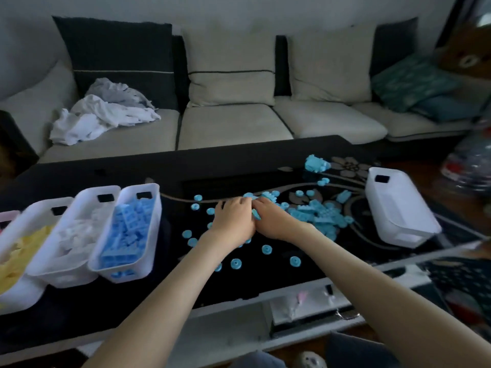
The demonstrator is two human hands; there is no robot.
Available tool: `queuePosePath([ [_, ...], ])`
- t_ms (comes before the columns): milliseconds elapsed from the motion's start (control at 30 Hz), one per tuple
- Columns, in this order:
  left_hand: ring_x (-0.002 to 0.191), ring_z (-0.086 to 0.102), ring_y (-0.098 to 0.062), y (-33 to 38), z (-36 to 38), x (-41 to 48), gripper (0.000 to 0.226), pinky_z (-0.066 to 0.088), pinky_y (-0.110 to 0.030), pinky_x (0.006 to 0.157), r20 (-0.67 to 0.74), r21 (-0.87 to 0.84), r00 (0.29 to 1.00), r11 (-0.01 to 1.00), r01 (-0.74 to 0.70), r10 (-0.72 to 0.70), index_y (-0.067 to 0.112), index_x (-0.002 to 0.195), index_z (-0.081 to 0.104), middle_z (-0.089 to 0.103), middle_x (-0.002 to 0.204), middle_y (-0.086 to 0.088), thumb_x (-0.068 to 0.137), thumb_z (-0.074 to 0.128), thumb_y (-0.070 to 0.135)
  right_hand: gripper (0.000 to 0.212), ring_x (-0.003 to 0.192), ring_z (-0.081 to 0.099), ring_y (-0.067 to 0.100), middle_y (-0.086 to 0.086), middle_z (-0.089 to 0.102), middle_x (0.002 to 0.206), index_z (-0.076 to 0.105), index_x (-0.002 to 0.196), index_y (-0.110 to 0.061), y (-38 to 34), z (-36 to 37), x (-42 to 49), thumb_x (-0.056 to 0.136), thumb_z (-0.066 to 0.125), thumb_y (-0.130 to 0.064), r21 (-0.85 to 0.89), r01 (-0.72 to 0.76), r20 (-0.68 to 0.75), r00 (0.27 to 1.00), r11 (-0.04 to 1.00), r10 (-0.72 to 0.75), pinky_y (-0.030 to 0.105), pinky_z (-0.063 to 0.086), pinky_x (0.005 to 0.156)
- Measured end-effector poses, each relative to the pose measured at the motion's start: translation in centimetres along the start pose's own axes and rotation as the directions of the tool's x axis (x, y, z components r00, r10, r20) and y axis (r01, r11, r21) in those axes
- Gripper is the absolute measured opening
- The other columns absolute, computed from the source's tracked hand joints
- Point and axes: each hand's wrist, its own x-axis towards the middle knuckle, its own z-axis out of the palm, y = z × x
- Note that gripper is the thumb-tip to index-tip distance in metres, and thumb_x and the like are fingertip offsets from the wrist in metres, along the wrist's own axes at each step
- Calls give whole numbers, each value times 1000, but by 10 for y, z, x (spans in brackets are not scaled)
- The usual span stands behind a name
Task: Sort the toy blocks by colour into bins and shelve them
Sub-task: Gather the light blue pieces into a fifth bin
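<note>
- While both our hands are down on the black table (106, 176), we judge the step in hand to be gathering the loose light-blue pieces (316, 215) into a heap.
- Our left hand (233, 216) lies palm down, fingers curled over a few pieces at the heap's near edge; whether it actually grips anything we cannot tell.
- Our right hand (273, 217) sits touching the left, fingers bent around what looks like one light-blue piece (256, 215), though the blur leaves that uncertain.
- Most pieces are piled just right of our hands; small round ones (265, 249) lie scattered nearer us and to the left, and one larger lump (316, 163) sits well apart at the far side.
- Bins of yellow (16, 251), white (71, 235) and darker blue blocks (130, 229) stand side by side at left, already filled.
- An overturned white bin (396, 208) rests at right, near the heap.
- Next, we think, that bin must be righted and the gathered pieces scooped in, strays included.
</note>
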Motion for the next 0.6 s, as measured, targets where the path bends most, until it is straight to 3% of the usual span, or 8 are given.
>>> queuePosePath([
  [133,127,44,-30,40,9,9,41,35,-40,102,72,-31,992,995,-97,99,10,137,38,45,141,-10,97,38,22,50,133,34,29,9,34,142,34,142,-12,45,-28,-17,95,46,-24,-84,-129,-14,992,988,128,44,32,108],
  [233,127,44,-27,58,13,15,43,40,-39,101,109,-88,981,984,-152,161,11,139,37,41,143,-8,98,38,24,49,134,30,28,7,33,144,34,142,-16,82,-48,-30,95,43,-27,-147,-255,-117,964,956,240,43,25,108],
  [300,128,43,-25,65,17,19,48,41,-38,100,134,-110,974,979,-170,184,14,144,32,37,146,-5,99,39,27,49,137,23,28,8,30,145,35,140,-17,105,-60,-42,92,43,-26,-188,-361,-264,914,914,307,45,14,112],
  [400,121,49,-24,67,23,22,50,45,-38,96,140,-90,973,981,-170,181,17,146,30,34,147,-6,99,40,29,57,141,12,31,12,21,149,29,142,-12,135,-79,-57,88,46,-25,-177,-570,-428,779,802,459,49,3,115],
  [433,118,50,-23,67,24,24,50,46,-38,95,141,-85,975,983,-162,172,18,147,30,33,148,-6,99,41,29,58,140,14,34,15,21,148,28,140,-10,143,-84,-61,87,47,-23,-143,-637,-441,726,757,528,51,6,114],
  [500,116,51,-22,66,27,28,50,47,-36,92,146,-95,977,985,-142,155,20,147,29,32,148,-6,99,40,28,52,128,32,38,20,28,142,30,136,-6,154,-90,-67,88,47,-19,-47,-710,-401,658,702,638,48,26,106],
  [533,118,50,-22,67,27,30,49,47,-34,92,143,-100,978,986,-136,150,20,147,30,33,148,-5,99,40,27,49,115,44,36,22,34,137,30,135,-3,157,-92,-68,90,45,-15,12,-708,-349,659,707,666,43,37,95],
  [600,118,49,-21,70,29,36,48,46,-32,88,129,-112,980,984,-137,151,20,146,32,35,145,-4,99,41,27,45,99,54,31,23,46,128,29,137,4,157,-92,-67,94,40,-8,8,-666,-252,721,746,646,33,40,77],
])
